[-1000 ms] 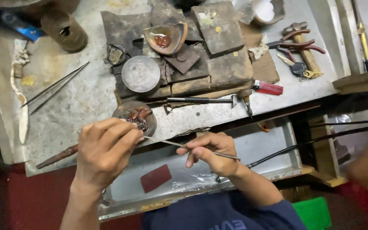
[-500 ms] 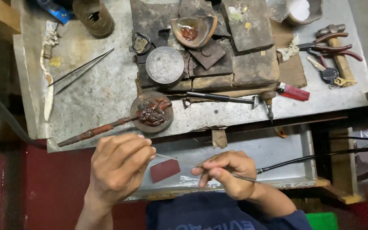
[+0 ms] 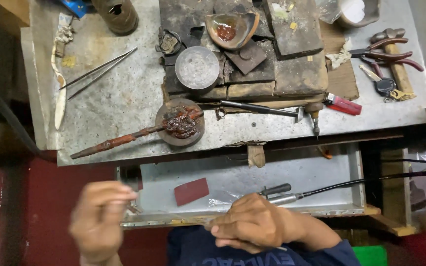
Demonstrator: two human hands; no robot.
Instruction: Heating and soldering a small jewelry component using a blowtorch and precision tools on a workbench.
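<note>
My right hand (image 3: 252, 224) is closed around a slim metal handpiece (image 3: 286, 198) at the front edge of an open metal drawer (image 3: 292, 172). A black cable (image 3: 371, 181) runs from the handpiece off to the right. My left hand (image 3: 102, 221) is blurred at the drawer's front left corner, with its fingertips pinched together. Motion blur hides whether anything sits between them. The two hands are apart, both close to my body.
A red abrasive sheet (image 3: 192, 190) and a black-handled tool (image 3: 276, 189) lie in the drawer. The bench (image 3: 124, 103) above holds a round dish of dark red paste (image 3: 179, 123), a rusty rod (image 3: 114, 143), tweezers (image 3: 97, 71), a tin (image 3: 196, 66), charred blocks (image 3: 297, 74), pliers (image 3: 388, 51) and a red lighter (image 3: 343, 104).
Both hands have drawn back from the bench edge by the paste dish to the drawer's front edge. The thin wire between them no longer shows. The left hand is now blurred.
</note>
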